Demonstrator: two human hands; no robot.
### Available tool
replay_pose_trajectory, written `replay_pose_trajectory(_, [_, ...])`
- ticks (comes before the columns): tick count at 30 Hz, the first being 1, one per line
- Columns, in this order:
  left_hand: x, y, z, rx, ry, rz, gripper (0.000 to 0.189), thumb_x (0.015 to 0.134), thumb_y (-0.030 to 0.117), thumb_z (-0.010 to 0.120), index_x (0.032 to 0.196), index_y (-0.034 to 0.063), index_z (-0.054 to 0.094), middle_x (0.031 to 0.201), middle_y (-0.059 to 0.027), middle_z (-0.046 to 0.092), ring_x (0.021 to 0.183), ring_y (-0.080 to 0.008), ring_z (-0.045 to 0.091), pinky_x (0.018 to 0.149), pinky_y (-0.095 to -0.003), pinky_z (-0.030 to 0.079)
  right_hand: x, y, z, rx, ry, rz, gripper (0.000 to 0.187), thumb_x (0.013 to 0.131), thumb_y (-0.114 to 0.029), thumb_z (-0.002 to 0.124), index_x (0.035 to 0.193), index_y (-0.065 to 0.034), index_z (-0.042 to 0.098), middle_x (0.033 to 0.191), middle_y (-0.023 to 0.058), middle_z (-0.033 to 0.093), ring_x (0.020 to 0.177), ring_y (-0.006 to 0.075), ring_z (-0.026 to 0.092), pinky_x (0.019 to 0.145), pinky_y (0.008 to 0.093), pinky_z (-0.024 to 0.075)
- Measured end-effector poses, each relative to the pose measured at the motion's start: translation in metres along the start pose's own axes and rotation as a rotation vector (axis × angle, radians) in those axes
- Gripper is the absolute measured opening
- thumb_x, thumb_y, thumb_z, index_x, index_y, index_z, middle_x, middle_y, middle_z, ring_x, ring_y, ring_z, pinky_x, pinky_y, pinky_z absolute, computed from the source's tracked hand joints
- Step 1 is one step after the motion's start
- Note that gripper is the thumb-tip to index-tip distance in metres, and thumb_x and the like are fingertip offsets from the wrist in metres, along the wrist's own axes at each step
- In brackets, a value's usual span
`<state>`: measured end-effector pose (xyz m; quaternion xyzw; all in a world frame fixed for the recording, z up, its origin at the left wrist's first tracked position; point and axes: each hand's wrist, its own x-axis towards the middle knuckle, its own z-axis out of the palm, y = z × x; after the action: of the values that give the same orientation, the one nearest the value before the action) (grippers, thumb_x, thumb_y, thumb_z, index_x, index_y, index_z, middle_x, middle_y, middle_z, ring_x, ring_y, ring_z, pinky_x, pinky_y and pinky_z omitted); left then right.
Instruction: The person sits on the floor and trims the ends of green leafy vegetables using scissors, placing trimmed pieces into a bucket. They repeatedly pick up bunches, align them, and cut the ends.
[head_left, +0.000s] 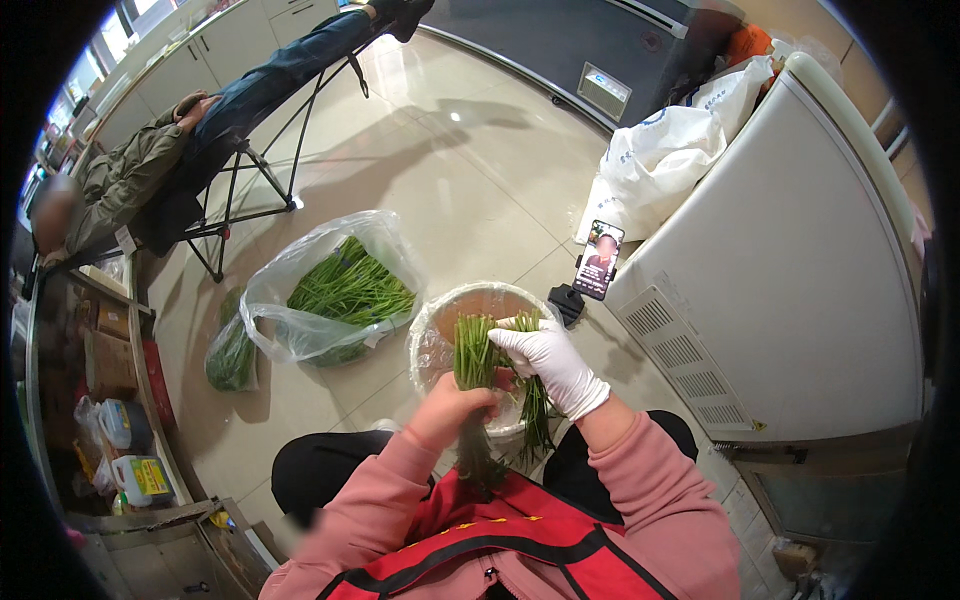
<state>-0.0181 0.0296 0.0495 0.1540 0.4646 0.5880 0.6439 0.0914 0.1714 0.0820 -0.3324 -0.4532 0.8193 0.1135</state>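
My left hand (454, 405), bare, is closed around a bunch of thin green stems (474, 352), with the cut ends up and the leafy ends hanging over my red apron (517, 502). On my right hand (546, 360) is a white glove; it holds a second, smaller bunch of green stems (535, 412) that hangs down, while its fingertips are at the edge of the first bunch. Both bunches are above a round tub lined with clear plastic (435, 337). More green stems (352, 285) lie in an open clear plastic bag (262, 300) to the left of the tub.
A smaller bag of greens (232, 349) lies on the tiled floor further left. A phone on a stand (596, 259) is behind the tub, near white sacks (637, 165) and a white appliance (787, 262). Upper left, a person (150, 157) lies on a folding cot.
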Motion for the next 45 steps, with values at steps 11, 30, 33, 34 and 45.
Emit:
replay_pose_trajectory(11, [0.0038,-0.0055,-0.0019,-0.172,0.212,0.148,0.024,0.086,0.014,0.067,0.107,0.0040,0.059,0.092,-0.0061,0.066,0.062,-0.0115,0.058,0.054,-0.0236,0.046,0.0010,0.0009,-0.0012,-0.031,0.226,-0.111,0.008,0.083,-0.014,0.072,0.086,-0.0079,0.067,0.059,-0.0078,0.052,0.047,0.0015,0.040,0.042,0.0194,0.0271])
replay_pose_trajectory(30, [0.0014,-0.0039,-0.0020,-0.145,0.285,0.166,0.018,0.086,0.014,0.067,0.099,0.0045,0.060,0.082,-0.0025,0.061,0.059,-0.0120,0.057,0.049,-0.0236,0.044,0.0017,0.0044,0.0008,-0.124,0.230,-0.094,0.009,0.086,-0.015,0.070,0.086,-0.0071,0.066,0.059,-0.0059,0.050,0.047,0.0029,0.040,0.043,0.0198,0.0287])
replay_pose_trajectory(33, [0.0010,-0.0044,-0.0019,-0.183,0.290,0.172,0.017,0.087,0.013,0.066,0.099,0.0049,0.058,0.082,-0.0026,0.059,0.061,-0.0136,0.058,0.050,-0.0248,0.045,0.0028,0.0054,-0.0019,-0.119,0.256,-0.103,0.009,0.086,-0.015,0.069,0.087,-0.0067,0.067,0.059,-0.0056,0.051,0.047,0.0028,0.040,0.042,0.0197,0.0285])
replay_pose_trajectory(34, [0.0013,-0.0043,-0.0024,-0.194,0.285,0.172,0.017,0.087,0.012,0.066,0.100,0.0053,0.057,0.082,-0.0028,0.059,0.062,-0.0145,0.059,0.051,-0.0255,0.046,0.0031,0.0054,-0.0028,-0.111,0.257,-0.107,0.009,0.086,-0.015,0.069,0.087,-0.0065,0.067,0.059,-0.0056,0.051,0.047,0.0027,0.041,0.042,0.0196,0.0284])
replay_pose_trajectory(45, [0.0020,-0.0049,-0.0045,-0.065,0.274,0.186,0.016,0.086,0.010,0.068,0.097,0.0043,0.059,0.081,-0.0030,0.060,0.061,-0.0143,0.060,0.050,-0.0254,0.046,0.0081,0.0067,0.0013,-0.114,0.292,-0.209,0.005,0.083,-0.011,0.071,0.084,-0.0064,0.068,0.059,-0.0065,0.052,0.047,0.0026,0.041,0.044,0.0194,0.0284])
